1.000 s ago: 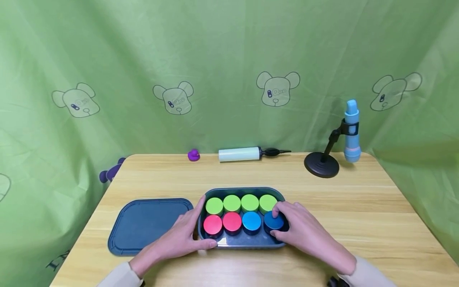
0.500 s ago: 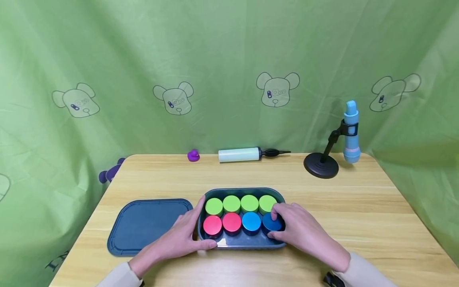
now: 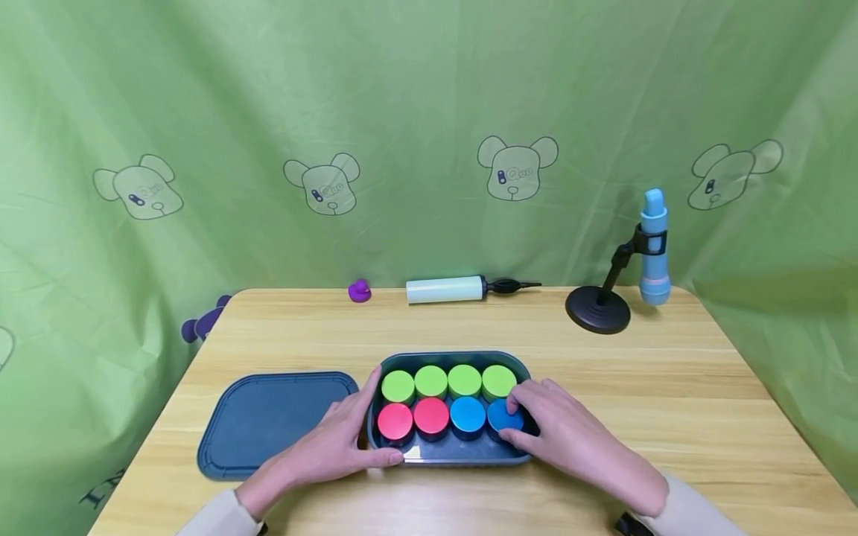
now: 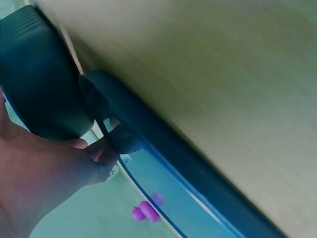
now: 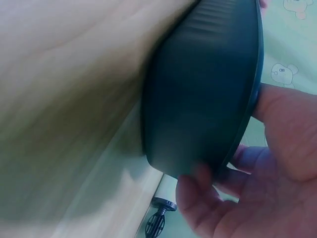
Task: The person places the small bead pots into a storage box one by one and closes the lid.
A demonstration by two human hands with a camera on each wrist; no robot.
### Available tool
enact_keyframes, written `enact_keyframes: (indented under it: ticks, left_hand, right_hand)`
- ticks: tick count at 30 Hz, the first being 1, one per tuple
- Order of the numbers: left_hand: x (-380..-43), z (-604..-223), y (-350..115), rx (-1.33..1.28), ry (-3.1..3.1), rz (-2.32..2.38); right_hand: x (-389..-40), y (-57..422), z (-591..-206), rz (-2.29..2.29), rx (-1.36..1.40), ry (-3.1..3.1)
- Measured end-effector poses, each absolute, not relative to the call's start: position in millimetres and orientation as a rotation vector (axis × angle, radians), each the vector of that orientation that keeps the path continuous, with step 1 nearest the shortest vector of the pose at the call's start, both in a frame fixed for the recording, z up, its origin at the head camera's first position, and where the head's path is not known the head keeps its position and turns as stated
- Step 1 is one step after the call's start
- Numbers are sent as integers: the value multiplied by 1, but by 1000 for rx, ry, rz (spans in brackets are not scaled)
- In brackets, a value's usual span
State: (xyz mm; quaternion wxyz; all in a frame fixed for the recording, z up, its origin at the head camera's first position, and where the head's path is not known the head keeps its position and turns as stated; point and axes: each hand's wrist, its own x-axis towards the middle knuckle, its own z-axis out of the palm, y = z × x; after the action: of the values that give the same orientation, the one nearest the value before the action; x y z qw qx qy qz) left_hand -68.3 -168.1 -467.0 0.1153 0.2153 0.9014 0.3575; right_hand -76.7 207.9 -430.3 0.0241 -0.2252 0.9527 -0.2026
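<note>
A dark blue rectangular container [image 3: 449,452] with rounded corners stands on the table, two rows of round, flat-topped pieces inside. Green tops [image 3: 431,380] line the back row; in front are two red tops [image 3: 395,422] and, to their right, a blue top [image 3: 467,413] and another blue-topped piece [image 3: 501,412]. My right hand [image 3: 566,428] pinches that rightmost blue-topped piece between thumb and fingers, reaching over the container's right end. At the left end, my left hand [image 3: 328,445] holds the container, thumb along its front side and fingers along its left wall.
A flat dark blue lid [image 3: 278,420] lies left of the container, close to my left hand. Along the back edge are a purple duck [image 3: 360,290], a white hand pump [image 3: 445,289] and a light blue toy microphone [image 3: 654,260] on a black stand [image 3: 598,309]. A green curtain hangs behind.
My right hand has shifted slightly left with the rightmost blue-topped piece, which now sits nearer the other blue one. My left hand keeps its place on the container.
</note>
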Motion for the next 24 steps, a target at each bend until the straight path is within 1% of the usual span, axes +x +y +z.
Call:
enact_keyframes:
  ticks: [5,17,24]
  left_hand:
    - [-68,-466,-168,631,2627,1071]
    - [-65,-470,-169,609,2633,1103]
    - [-64,-471,-170,666,2674,1102]
  right_hand:
    - [-70,215,-430,-700,-728,2967]
    - [-62,227,-437,-822,-584,2891]
    - [-64,233,-445,-878,-633,2844]
